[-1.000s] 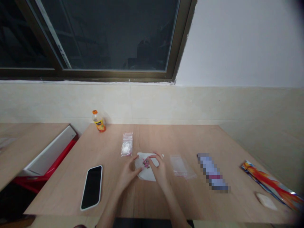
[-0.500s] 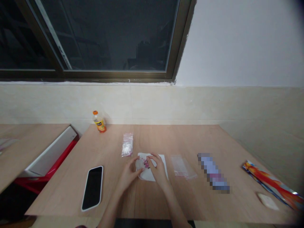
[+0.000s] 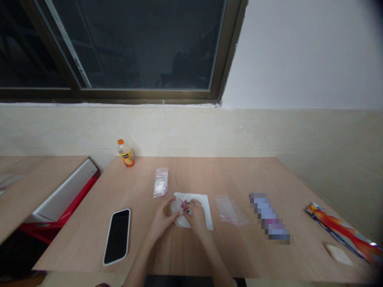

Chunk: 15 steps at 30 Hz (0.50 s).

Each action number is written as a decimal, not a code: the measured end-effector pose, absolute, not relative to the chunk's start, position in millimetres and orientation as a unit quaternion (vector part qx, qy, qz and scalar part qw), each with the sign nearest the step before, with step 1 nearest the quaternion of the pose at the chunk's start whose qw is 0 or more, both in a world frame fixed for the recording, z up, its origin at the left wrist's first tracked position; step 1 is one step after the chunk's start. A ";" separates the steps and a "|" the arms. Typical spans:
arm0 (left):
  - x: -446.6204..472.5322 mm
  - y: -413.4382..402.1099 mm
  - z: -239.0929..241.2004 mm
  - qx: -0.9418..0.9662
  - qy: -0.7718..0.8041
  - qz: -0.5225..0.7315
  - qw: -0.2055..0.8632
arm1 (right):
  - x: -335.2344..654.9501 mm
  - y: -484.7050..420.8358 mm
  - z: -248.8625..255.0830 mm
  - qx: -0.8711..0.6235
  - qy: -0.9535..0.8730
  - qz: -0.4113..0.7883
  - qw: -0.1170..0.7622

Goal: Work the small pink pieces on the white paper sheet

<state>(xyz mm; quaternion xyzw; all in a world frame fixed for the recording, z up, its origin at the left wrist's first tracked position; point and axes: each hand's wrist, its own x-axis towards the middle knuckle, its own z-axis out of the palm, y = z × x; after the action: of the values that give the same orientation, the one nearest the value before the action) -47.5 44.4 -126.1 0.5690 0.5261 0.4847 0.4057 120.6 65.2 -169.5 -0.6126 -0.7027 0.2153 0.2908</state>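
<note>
A sheet of white paper [image 3: 207,215] lies on the table in front of me. Over its left part is a translucent, whitish, rounded piece [image 3: 176,207], possibly thin plastic. My left hand [image 3: 164,215] curves round its left side, thumb and index finger at its edges. Small pinkish-red pieces [image 3: 183,203] are between my hands. My right hand [image 3: 196,217] is over the paper, fingers bent and drawn together at these pieces. What its fingertips hold is too small to make out.
A zip bag with pinkish contents [image 3: 160,183] lies beyond my left hand, flat clear bags [image 3: 229,209] to the right. Around them are a phone [image 3: 117,236], an orange-capped bottle [image 3: 126,154], a pixelated item [image 3: 269,217], a colourful packet [image 3: 341,229] and a pale flat piece [image 3: 339,254].
My right hand's fingers have bent in and moved slightly down over the pinkish-red pieces. The translucent piece shows more plainly. My left hand has stayed nearly in place.
</note>
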 end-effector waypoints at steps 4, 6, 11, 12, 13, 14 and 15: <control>-46.6 43.6 -125.3 0.554 0.531 0.494 0.408 | 119.0 65.9 -169.1 -0.610 -0.703 0.210 0.299; -46.7 44.1 -125.4 0.558 0.531 0.491 0.406 | 118.7 65.7 -169.2 -0.609 -0.701 0.206 0.308; -48.2 45.5 -126.6 0.574 0.527 0.486 0.396 | 120.4 65.7 -173.5 -0.601 -0.692 0.201 0.346; -48.4 45.5 -127.1 0.574 0.527 0.487 0.394 | 121.0 66.0 -174.0 -0.599 -0.686 0.202 0.360; -48.4 45.3 -127.7 0.573 0.527 0.489 0.393 | 121.6 66.4 -173.6 -0.598 -0.676 0.205 0.379; -48.4 45.1 -128.5 0.572 0.526 0.492 0.391 | 122.1 66.8 -172.0 -0.595 -0.664 0.209 0.401; -48.1 44.8 -129.3 0.571 0.527 0.495 0.389 | 122.6 67.1 -168.8 -0.591 -0.651 0.215 0.425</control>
<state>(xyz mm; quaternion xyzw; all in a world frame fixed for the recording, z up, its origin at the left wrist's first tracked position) -48.1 44.8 -129.3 0.5708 0.5268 0.4952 0.3892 122.6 67.1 -168.8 -0.5913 -0.6508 0.2155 0.4247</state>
